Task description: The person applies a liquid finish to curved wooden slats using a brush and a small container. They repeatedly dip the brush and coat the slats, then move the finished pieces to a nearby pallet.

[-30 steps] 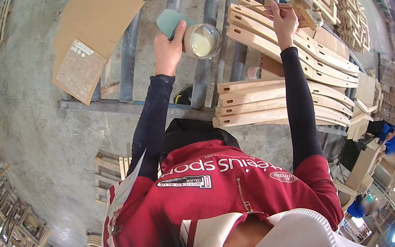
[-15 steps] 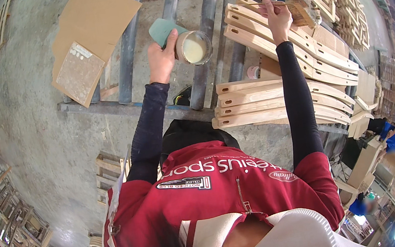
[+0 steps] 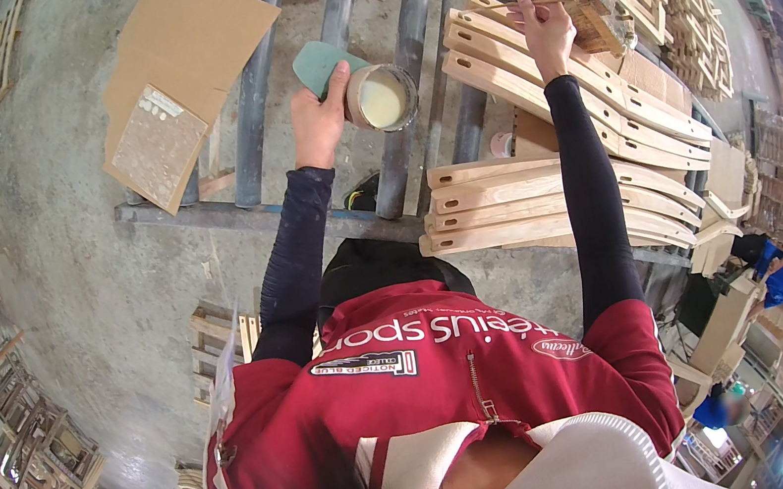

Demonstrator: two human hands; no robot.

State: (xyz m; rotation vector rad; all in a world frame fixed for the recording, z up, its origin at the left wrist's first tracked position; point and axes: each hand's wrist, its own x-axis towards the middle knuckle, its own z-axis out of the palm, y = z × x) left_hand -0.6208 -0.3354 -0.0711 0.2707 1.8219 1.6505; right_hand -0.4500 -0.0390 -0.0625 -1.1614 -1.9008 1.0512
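My left hand (image 3: 318, 123) is closed on a cup (image 3: 382, 99) of cream-coloured liquid, held above the rollers. A flat green piece (image 3: 322, 64) juts out beyond the thumb, beside the cup; how it is held is partly hidden. With fingers pinched, my right hand (image 3: 546, 35) grips a thin stick (image 3: 508, 5) over the far end of a row of curved wooden slats (image 3: 527, 65). These slats have oval slots near their ends. Nearer to me, under my right forearm, lies a second row of slats (image 3: 495, 195).
Grey rollers (image 3: 405, 52) run under the work. A brown cardboard sheet (image 3: 184, 48) lies at the left with a smaller stained board (image 3: 156, 147) on it. A wooden block (image 3: 596, 21) stands right of my right hand. Wooden frames (image 3: 679, 14) are piled far right.
My right hand has shifted slightly to the left and its fingers have moved a little around the stick. The cup and green piece have barely moved.
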